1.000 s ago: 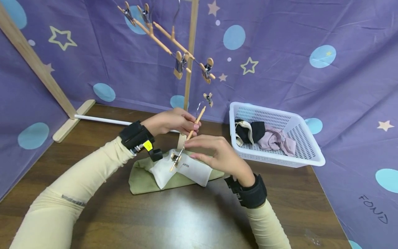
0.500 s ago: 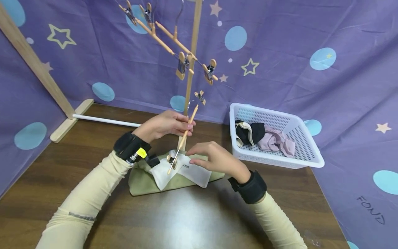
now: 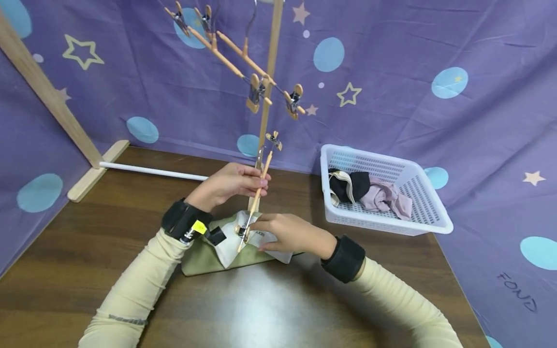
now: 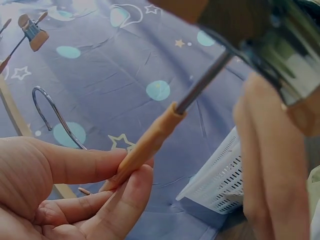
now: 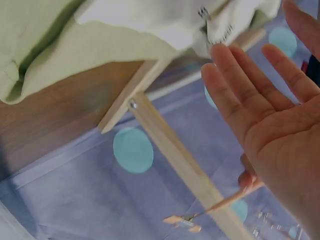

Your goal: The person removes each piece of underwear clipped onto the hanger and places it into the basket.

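My left hand (image 3: 235,183) pinches a wooden clip hanger (image 3: 263,173) by its bar, thumb and fingers around it in the left wrist view. The hanger slants, one clip (image 3: 274,140) at its upper end and another clip (image 3: 242,233) at its lower end, over a white cloth (image 3: 225,250) with small dark lettering. Whether that clip bites the cloth cannot be told. Under the white cloth lies a folded olive-green cloth (image 3: 197,260). My right hand (image 3: 289,236) is beside the lower clip, fingers extended in the right wrist view (image 5: 280,120), over the lettered part.
A white perforated basket (image 3: 387,226) at the right holds a black cloth (image 3: 360,186) and a pink cloth (image 3: 383,197). Above, two wooden clip hangers (image 3: 226,58) hang before a wooden post (image 3: 271,63). A white rod (image 3: 152,170) runs low at the back left.
My right hand has drawn back from the hanger bar, then lowered toward the lower clip and white cloth. My left hand has shifted slightly left with the hanger, which now stands steeper.
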Available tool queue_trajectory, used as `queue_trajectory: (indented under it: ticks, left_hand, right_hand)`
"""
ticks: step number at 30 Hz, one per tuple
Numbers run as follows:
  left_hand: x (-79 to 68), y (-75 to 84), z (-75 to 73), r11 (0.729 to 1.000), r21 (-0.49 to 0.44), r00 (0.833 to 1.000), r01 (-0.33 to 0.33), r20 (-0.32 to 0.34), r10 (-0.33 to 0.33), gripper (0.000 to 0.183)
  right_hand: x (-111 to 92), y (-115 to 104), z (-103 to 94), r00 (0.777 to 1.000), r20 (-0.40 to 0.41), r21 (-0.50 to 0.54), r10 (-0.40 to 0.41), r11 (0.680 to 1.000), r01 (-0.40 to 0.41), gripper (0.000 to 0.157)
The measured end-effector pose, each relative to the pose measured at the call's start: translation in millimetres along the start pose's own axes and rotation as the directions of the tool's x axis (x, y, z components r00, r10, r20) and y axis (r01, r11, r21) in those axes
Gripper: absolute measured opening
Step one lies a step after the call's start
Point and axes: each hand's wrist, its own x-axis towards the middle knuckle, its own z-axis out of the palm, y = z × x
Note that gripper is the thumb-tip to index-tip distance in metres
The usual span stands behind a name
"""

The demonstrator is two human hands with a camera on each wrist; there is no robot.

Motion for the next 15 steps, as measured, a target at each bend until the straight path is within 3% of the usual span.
queue_trajectory:
  ticks: [8, 15]
  left_hand:
    - [-3.3, -6.3, 1.0, 0.999, -0.031, 0.999, -0.042, -0.014, 0.041, 0.042]
    - [-1.7, -10.3, -0.4, 0.998, -0.015, 0.998, -0.058, -0.014, 0.058, 0.043]
  right_hand:
    - [9.9, -6.8, 15.5, 0.995, 0.096, -0.112, -0.034, 0.993, 0.045, 0.056]
    - [15.0, -9.5, 23.3, 0.99, 0.126, -0.258, -0.063, 0.962, 0.094, 0.052]
